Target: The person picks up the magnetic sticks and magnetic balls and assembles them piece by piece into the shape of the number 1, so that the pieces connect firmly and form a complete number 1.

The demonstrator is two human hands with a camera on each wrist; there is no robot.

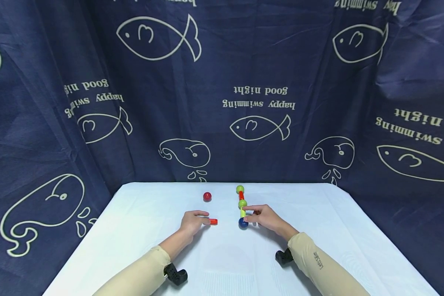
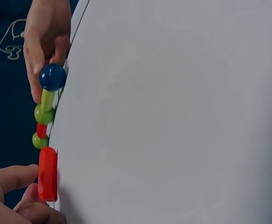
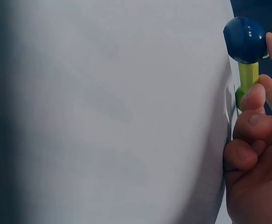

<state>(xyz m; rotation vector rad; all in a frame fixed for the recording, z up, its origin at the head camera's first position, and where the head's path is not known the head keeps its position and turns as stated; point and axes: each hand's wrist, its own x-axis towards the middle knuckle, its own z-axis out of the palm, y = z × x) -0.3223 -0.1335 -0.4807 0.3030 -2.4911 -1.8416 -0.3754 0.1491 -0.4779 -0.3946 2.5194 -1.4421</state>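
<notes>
A chain of toy building balls and rods lies on the white table. It runs from a blue ball [image 1: 243, 223] through a yellow-green rod [image 3: 248, 74], a green ball [image 1: 242, 203] and a red rod [image 1: 241, 196] to a second green ball [image 1: 240, 189]. My right hand [image 1: 264, 216] holds its near end, thumb against the blue ball and a fingertip by the yellow-green rod. To the left, my left hand [image 1: 193, 223] is at a loose red rod [image 2: 48, 173], with thumb and index finger spread apart near its end. Whether they touch it is hard to tell.
A red ball [image 1: 207, 197] lies alone beyond the left hand. The white table [image 1: 151, 213] ends at a dark blue curtain [image 1: 214, 82] printed with fish and whales. Black wrist devices [image 1: 176, 274] sit at both sleeves.
</notes>
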